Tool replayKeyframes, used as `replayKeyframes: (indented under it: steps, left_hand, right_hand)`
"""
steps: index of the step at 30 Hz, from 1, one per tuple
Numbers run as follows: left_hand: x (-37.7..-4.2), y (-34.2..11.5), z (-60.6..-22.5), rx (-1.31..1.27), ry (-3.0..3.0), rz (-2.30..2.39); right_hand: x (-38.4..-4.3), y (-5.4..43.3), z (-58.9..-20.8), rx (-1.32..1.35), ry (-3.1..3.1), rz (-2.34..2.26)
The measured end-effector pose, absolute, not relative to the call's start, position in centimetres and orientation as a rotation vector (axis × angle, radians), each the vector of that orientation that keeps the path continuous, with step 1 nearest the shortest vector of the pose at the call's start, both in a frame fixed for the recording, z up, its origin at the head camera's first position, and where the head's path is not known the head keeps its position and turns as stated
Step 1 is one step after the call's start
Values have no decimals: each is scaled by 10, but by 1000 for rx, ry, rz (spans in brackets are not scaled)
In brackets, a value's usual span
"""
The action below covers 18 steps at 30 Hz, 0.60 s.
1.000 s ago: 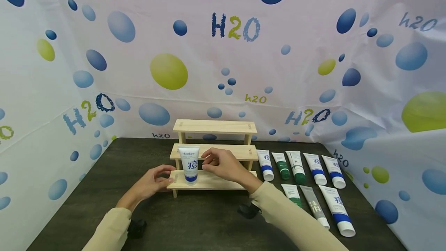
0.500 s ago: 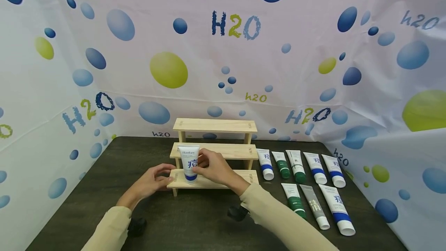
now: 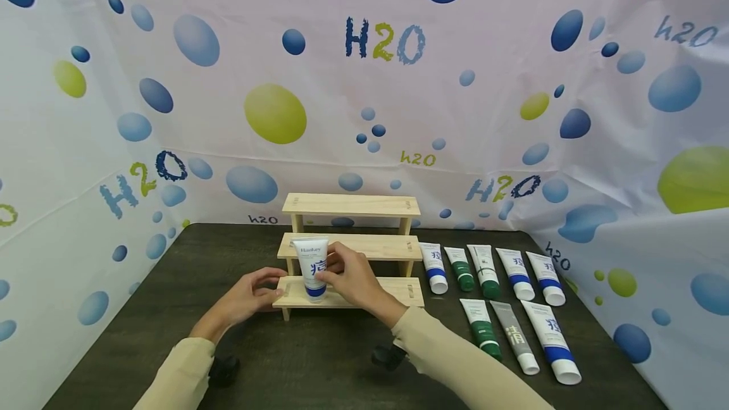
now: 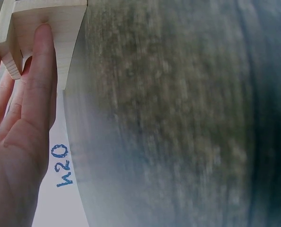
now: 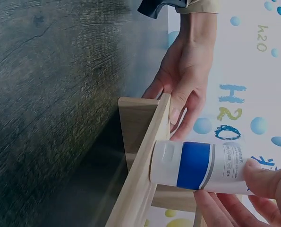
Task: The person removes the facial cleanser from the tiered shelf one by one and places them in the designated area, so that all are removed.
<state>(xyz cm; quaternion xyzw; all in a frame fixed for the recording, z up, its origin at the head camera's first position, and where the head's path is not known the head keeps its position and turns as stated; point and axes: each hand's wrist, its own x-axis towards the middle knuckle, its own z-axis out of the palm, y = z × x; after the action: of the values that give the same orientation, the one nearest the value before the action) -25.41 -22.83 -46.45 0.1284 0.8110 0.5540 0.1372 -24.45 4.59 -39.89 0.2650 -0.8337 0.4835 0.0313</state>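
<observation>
A white squeeze tube [image 3: 310, 258] with a blue band stands cap-down at the left of the lowest tier of a wooden three-tier display stand [image 3: 373, 288]. My right hand [image 3: 354, 278] pinches the tube from its right side, thumb in front and fingers behind. In the right wrist view, the white cap [image 5: 166, 163] touches the board. My left hand [image 3: 247, 297] holds the left end of the lowest tier. Its thumb lies on the upper side of the board and other fingers [image 4: 43, 47] reach underneath, against the wood.
Two rows of tubes lie on the dark table [image 3: 319, 359] right of the stand, among them a grey tube [image 3: 514, 337], a green-banded tube [image 3: 481, 328] and a large blue-banded tube [image 3: 551, 341]. A printed backdrop [image 3: 364, 163] closes off the back and sides.
My right hand has moved left and taken hold of the tube, which now stands slightly turned and a touch further right. The left hand keeps its place on the stand.
</observation>
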Motion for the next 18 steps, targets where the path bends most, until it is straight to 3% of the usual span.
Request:
replayKeyframes:
  steps: [18]
  left_hand:
    - [-253, -227, -465, 410, 2326, 1627]
  right_hand:
    - [-239, 110, -379, 721, -2584, 1410]
